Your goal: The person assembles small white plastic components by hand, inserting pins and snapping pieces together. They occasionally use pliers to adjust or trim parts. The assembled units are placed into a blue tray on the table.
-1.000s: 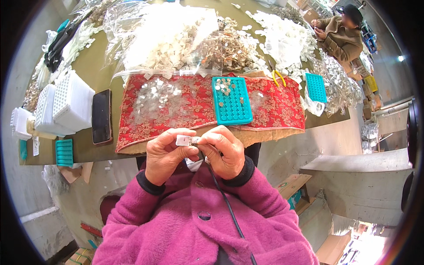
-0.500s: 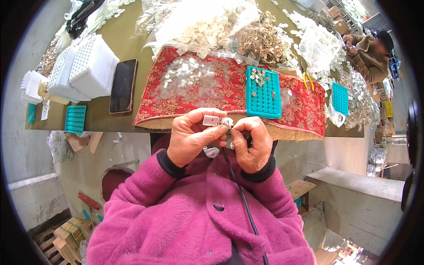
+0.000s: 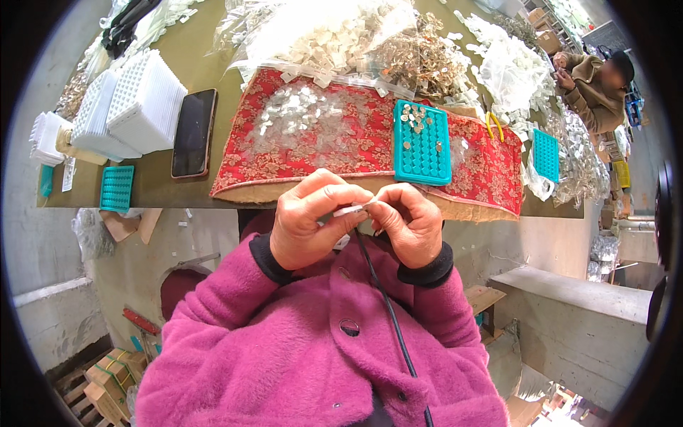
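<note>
A small white plastic piece (image 3: 348,211) is pinched between the thumb and fingers of my left hand (image 3: 302,224), turned edge-on. My right hand (image 3: 413,228) is closed against its right end, thumb and forefinger pressed together there; whether it also grips something smaller is hidden by the fingers. Both hands meet in front of the padded red patterned cloth (image 3: 284,160), at the table's near edge. On this cloth lie scattered small clear-white pieces (image 3: 299,110) and a teal pocketed tray (image 3: 427,173) with several small round metal parts (image 3: 414,116).
A phone (image 3: 194,135) and stacked white trays (image 3: 142,107) stand left, near a small teal tray (image 3: 117,189). Heaps of clear pieces (image 3: 327,35) and brassy parts (image 3: 427,53) lie behind. Yellow-handled pliers (image 3: 494,127) rest right. A black cable (image 3: 388,299) hangs down my front. A person (image 3: 594,92) sits far right.
The white piece has turned from showing its flat face to edge-on. My right hand has come in against its end, and the hands are closer together. The view has shifted slightly.
</note>
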